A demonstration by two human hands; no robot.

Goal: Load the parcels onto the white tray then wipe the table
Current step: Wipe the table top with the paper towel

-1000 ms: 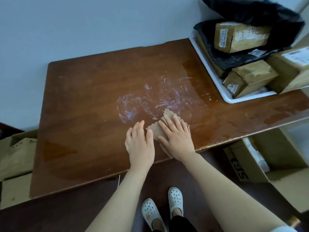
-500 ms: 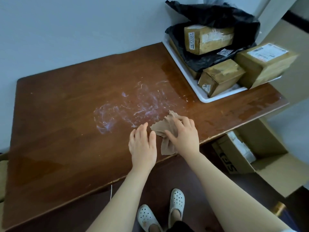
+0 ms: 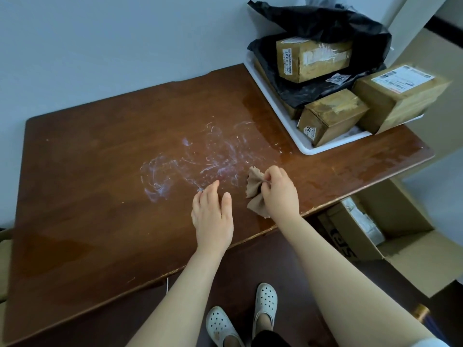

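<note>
A brown wooden table (image 3: 100, 171) carries a whitish smear (image 3: 200, 161) at its middle. My right hand (image 3: 279, 194) pinches a crumpled tan cloth (image 3: 254, 186) near the table's front edge, just right of the smear. My left hand (image 3: 213, 216) lies flat on the table beside it, fingers straight, holding nothing. At the far right corner a white tray (image 3: 304, 147) holds three taped cardboard parcels (image 3: 313, 58), (image 3: 330, 116), (image 3: 398, 96) and a black plastic bag (image 3: 325, 23).
An open cardboard box (image 3: 390, 234) stands on the floor under the table's right end. Another carton (image 3: 3, 259) shows at the left edge. The wall (image 3: 100, 46) runs along the table's far side. My feet in white clogs (image 3: 265, 301) are below the front edge.
My right hand went from lying flat on the cloth to bunching it up and pinching it. The left hand drew slightly away from the cloth. The view shifted right.
</note>
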